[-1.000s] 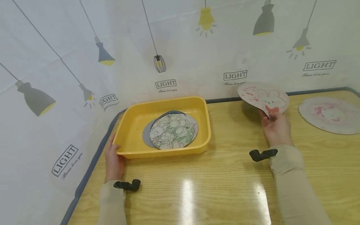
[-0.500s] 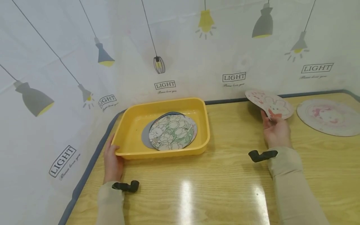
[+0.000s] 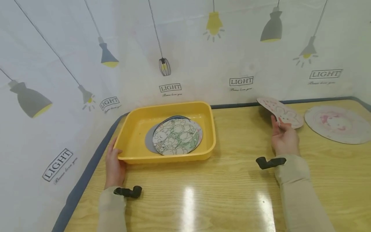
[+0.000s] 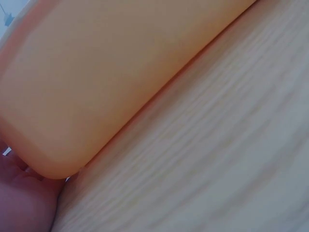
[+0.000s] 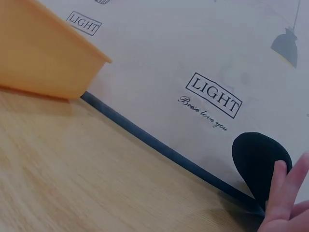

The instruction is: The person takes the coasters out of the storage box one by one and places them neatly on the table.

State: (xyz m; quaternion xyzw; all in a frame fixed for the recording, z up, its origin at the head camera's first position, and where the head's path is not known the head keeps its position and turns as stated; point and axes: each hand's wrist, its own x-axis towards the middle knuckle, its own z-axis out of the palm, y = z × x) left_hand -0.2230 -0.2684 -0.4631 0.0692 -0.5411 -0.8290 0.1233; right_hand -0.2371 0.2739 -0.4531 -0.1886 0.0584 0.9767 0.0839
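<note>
My left hand (image 3: pixel 115 166) grips the near left corner of a yellow plastic tray (image 3: pixel 162 158), thumb at the rim. Inside the tray lie several round mats, overlapping. On top is a round mouse pad (image 3: pixel 177 137) with green and white flowers and a bear; a grey edge shows under it. My right hand (image 3: pixel 285 140) pinches the near edge of a pink bunny-print mouse pad (image 3: pixel 285 112), thumb above and fingers beneath. That pad is tilted and bent, near the table's back edge. Its dark underside (image 5: pixel 258 159) shows in the right wrist view.
Another round pad (image 3: pixel 337 124), pale with a pink centre, lies flat on the wooden table (image 3: pixel 226 193) to the right. A white curtain (image 3: pixel 194 48) printed with lamps hangs behind and to the left, along the table's dark edging (image 3: pixel 232 105).
My right hand has shifted slightly right and lowered the bunny pad, which now tilts more steeply toward the table. My left hand stays at the tray corner.
</note>
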